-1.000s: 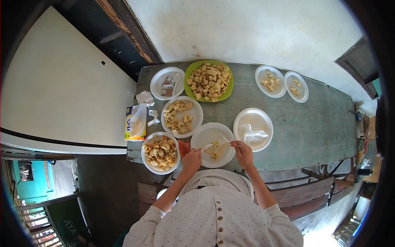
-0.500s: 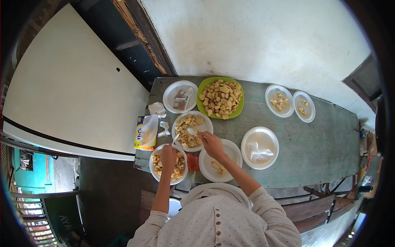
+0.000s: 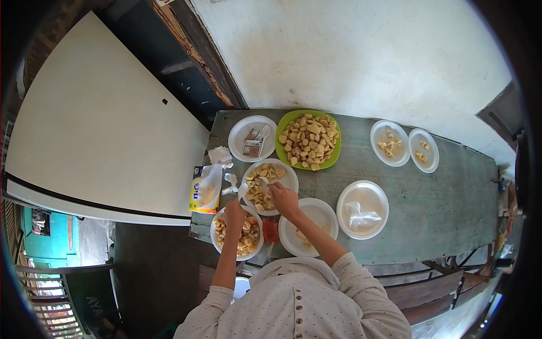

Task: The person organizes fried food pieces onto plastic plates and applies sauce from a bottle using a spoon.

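My left hand (image 3: 234,213) is closed on a white plastic spoon (image 3: 243,191), its bowl near the left rim of a white plate (image 3: 294,185) of cut pale yellow food pieces (image 3: 259,198). Over that plate, my right hand (image 3: 283,200) grips a second white spoon (image 3: 263,181), whose bowl is among the pieces. Beneath my left hand stands another white plate (image 3: 261,246) heaped with browner, coated-looking pieces (image 3: 248,234). My right forearm crosses a white plate (image 3: 316,210) with a few scraps on it.
A green plate (image 3: 336,152) piled with tan chunks stands behind. Around it are a white plate (image 3: 237,135) with packets and a spoon, a tissue pack (image 3: 204,189), a red packet (image 3: 270,230), stacked plates (image 3: 384,209) with a clear bag, and two small plates (image 3: 397,162) (image 3: 427,168).
The view has shifted slightly, so everything sits a little lower and to the right. My right hand has moved left over the plate of pieces. The left spoon's bowl now shows broader.
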Available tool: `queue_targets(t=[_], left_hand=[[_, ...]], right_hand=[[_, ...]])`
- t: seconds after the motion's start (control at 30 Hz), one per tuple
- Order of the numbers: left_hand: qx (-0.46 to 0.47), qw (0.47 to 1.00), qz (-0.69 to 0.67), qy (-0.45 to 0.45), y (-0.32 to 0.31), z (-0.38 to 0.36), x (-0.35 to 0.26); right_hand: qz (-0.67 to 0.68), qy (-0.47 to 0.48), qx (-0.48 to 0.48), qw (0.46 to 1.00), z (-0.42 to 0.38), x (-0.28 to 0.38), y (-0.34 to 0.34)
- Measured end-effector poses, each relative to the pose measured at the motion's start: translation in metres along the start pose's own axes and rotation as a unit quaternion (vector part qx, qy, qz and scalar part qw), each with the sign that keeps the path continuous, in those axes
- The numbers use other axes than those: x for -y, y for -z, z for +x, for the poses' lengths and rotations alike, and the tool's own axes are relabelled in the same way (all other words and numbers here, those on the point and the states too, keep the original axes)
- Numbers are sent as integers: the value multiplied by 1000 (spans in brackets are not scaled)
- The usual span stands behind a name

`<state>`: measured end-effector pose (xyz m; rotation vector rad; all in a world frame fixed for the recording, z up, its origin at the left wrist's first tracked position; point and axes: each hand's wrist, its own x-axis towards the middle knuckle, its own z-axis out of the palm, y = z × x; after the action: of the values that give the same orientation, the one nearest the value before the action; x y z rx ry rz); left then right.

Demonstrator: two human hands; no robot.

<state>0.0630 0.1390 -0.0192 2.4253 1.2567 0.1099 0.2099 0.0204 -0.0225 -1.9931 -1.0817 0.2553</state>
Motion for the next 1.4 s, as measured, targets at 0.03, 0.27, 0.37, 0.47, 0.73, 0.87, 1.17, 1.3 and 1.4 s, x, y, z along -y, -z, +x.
queue_targets(t=[0.03,0.27,0.37,0.47,0.73,0.87,1.17,1.3,1.4], left_hand=[[0,1000,0,0,0,1,0],[-24,1000,1,-6,-9,3,-3],[-15,1000,3,-9,-12,1,-3],[-19,1000,-8,-20,-18,1,-1],[-28,999,-28,-27,-11,-4,-8],[-50,997,-45,-41,-8,-9,-14],[-59,996,-62,-34,-15,-6,-6],[-54,998,-43,-7,-12,1,2],[-56,998,-9,0,-11,5,2]], right_hand=[[1,-5,17,1000,-1,-5,-2],[166,-66,-4,984,2,-36,-19],[362,-276,-15,890,5,-30,-7],[382,-266,-23,885,1,-35,-4],[490,-326,49,807,-4,-36,4],[522,-334,51,783,-8,-38,13],[412,-288,0,864,-15,-49,28],[239,-201,-48,949,-9,-28,33],[213,-155,-44,964,-5,-18,21]])
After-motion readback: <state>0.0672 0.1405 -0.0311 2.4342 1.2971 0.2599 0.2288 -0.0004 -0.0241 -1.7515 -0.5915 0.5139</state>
